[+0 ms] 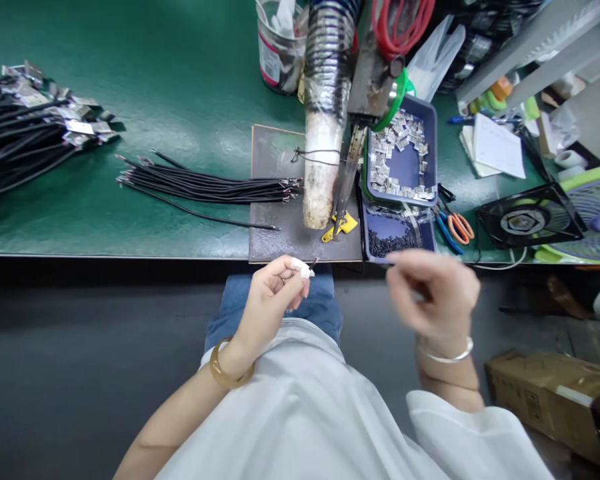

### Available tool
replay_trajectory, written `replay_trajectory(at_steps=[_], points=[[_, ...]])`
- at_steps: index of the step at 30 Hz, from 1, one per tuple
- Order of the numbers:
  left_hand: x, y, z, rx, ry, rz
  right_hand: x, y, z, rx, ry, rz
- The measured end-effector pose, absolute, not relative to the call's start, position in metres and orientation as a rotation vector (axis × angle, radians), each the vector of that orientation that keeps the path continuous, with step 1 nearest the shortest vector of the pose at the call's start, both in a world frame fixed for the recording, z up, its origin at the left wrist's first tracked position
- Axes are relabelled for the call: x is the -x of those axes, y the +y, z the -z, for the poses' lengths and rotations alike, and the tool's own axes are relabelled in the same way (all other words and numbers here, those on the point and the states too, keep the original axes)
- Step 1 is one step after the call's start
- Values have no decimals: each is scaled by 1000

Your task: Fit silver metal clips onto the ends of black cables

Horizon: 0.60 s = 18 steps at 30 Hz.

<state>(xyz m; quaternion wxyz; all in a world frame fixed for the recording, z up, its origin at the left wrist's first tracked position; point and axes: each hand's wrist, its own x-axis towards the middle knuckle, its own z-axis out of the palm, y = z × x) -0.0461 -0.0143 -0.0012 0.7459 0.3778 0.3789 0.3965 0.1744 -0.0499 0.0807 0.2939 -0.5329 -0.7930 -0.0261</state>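
Note:
My left hand [280, 287] is in front of the table edge, thumb and forefinger pinched on a thin black wire end [314, 264]; most of that piece is hidden by the fingers. White tape wraps one of its fingertips. My right hand [433, 300] is smeared by motion, its fingers curled, just in front of a blue bin of small black pieces [395, 237]. A dark sliver shows at its fingertips, too blurred to name. Beyond the left hand, a bundle of black cables [205, 183] with stripped ends lies partly on a grey board [275, 243].
A taped duct [325, 120] and a metal-armed tool [353, 160] with a yellow tag [340, 227] hang over the board. At right are a tray of metal connectors [433, 143], pliers [453, 230] and a black fan [530, 217]. Finished-looking connector cables [40, 127] lie left.

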Motion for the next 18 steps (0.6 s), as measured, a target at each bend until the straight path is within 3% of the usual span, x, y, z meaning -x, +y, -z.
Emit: replay_trajectory(at_steps=[4, 7, 12, 18], points=[[39, -14, 19, -787, 873, -733, -238, -4, -97, 2116, -2190, 420], [28, -21, 26, -742, 861, -649, -279, 51, -90, 2437, -1910, 520], [30, -22, 25, -548, 862, -651, -294, 116, -77, 2459, -1741, 345], [72, 1, 14, -493, 864, -839, -291, 120, -73, 2425, -1748, 55]])
